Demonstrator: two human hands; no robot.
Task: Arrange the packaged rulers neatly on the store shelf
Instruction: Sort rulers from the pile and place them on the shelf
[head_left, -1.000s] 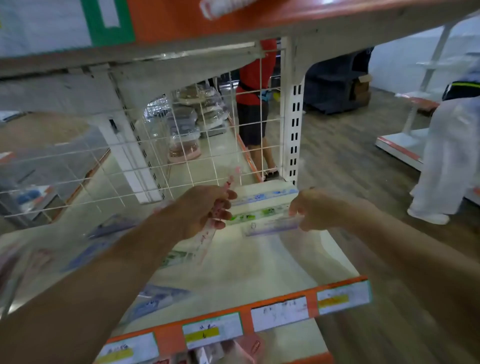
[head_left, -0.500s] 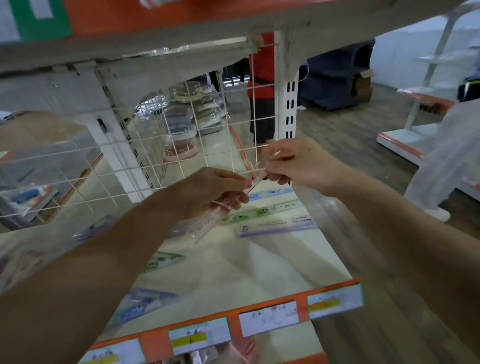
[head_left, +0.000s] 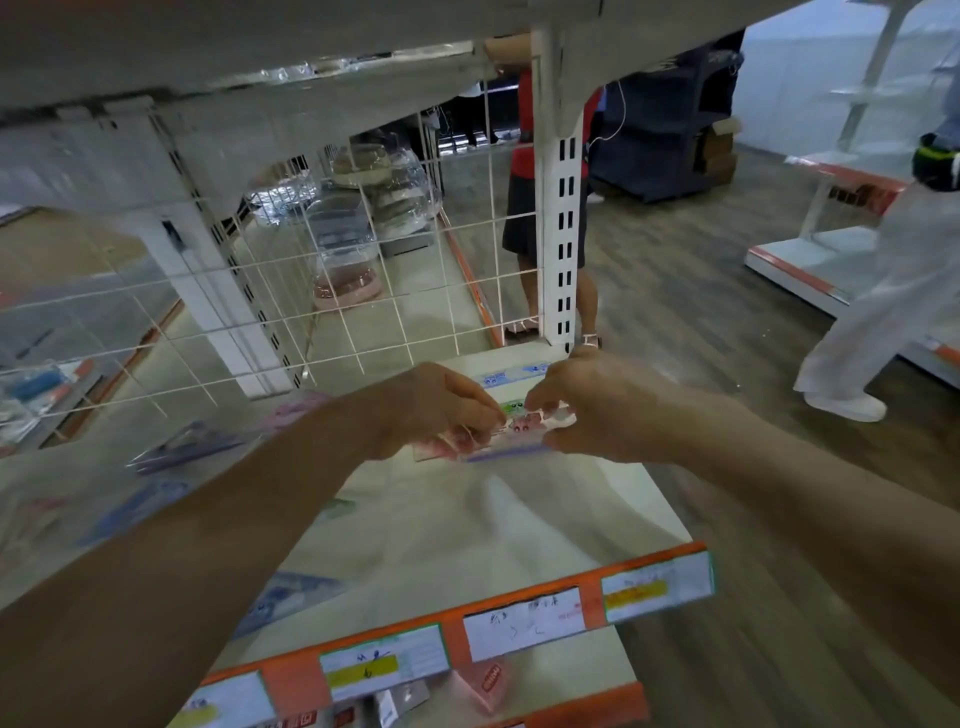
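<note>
Both L hand (head_left: 441, 408), R hand (head_left: 602, 410) pinch pink ruler pkg (head_left: 519, 428), now lower by shelf (head_left: 467, 525).

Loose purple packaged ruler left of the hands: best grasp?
Pinch one end of the purple ruler from above, reaching in over the shelf front. It looks thin and lies flat, so probably edge-pinch, not wrap; wire grid closes the back.

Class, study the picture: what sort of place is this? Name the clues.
Most likely a shop: price labels on the orange front edge of the shelf, packaged rulers laid out on it, and a slotted upright with wire-grid backing, as in store racking.
</note>
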